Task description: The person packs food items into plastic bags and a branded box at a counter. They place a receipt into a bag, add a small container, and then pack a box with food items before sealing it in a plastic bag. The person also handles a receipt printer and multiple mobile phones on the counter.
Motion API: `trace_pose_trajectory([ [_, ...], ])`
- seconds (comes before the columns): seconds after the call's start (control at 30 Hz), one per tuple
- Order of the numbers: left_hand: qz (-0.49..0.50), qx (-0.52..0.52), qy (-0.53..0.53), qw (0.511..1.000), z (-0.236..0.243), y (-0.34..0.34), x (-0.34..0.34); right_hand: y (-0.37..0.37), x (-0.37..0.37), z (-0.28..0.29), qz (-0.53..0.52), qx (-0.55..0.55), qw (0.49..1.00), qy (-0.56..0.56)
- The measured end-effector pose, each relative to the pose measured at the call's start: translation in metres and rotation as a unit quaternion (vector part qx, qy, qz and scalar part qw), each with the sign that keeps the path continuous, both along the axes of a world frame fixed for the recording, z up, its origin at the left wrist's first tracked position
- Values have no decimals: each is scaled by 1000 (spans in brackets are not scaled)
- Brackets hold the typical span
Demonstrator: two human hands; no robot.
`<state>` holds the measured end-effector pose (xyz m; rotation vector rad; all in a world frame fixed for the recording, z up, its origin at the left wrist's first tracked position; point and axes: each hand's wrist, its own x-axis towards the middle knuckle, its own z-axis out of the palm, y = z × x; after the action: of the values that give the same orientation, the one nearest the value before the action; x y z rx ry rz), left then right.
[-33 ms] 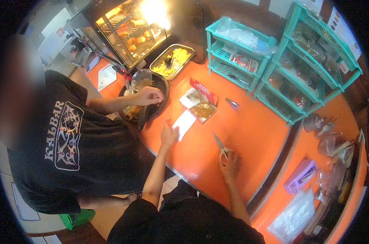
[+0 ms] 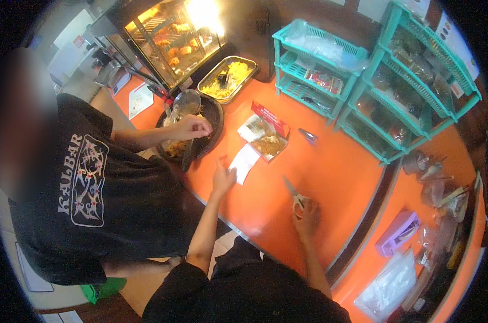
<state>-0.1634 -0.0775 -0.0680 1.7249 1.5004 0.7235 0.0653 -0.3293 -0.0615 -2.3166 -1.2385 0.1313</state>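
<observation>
My left hand (image 2: 222,177) has its fingers apart at the near left edge of a white paper slip (image 2: 245,164). The thumb is at the slip's edge; I cannot tell whether it presses on it. My right hand (image 2: 306,215) is closed round the handles of scissors (image 2: 296,199), whose blades point away and left above the orange table (image 2: 341,183). Beyond the slip stands an open red and white cardboard food box (image 2: 274,125), with browned food (image 2: 269,144) in its near right part and a pale wrapped portion in the other.
A co-worker's hand (image 2: 193,127) hovers over a dark stone bowl (image 2: 218,116) at left. Behind are a tray of yellow food (image 2: 244,71) and a lit warming cabinet (image 2: 174,40). Turquoise shelves (image 2: 381,110), a small dark and silver item (image 2: 307,135) and a purple holder (image 2: 397,233) are rightward.
The co-worker's hand has shifted slightly left over the bowl. My right hand has moved a touch to the right with the scissors. My left hand and the box look almost unchanged.
</observation>
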Motion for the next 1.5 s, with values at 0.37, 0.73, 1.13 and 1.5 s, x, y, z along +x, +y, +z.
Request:
trace_pose_trajectory([
  [0.37, -209, 13, 46, 977, -15, 18, -30, 83, -30, 8, 157, -33, 985, 65],
  [0.73, -188, -114, 69, 973, -1, 25, -36, 213, -103, -25, 259, -84, 955, 116],
  [1.13, -202, -100, 71, 972, -5, 28, -38, 198, -103, -15, 234, -189, 948, 100],
  [1.5, -260, -91, 67, 959, 5, 3, -42, 85, -91, -6, 105, -154, 943, 274],
])
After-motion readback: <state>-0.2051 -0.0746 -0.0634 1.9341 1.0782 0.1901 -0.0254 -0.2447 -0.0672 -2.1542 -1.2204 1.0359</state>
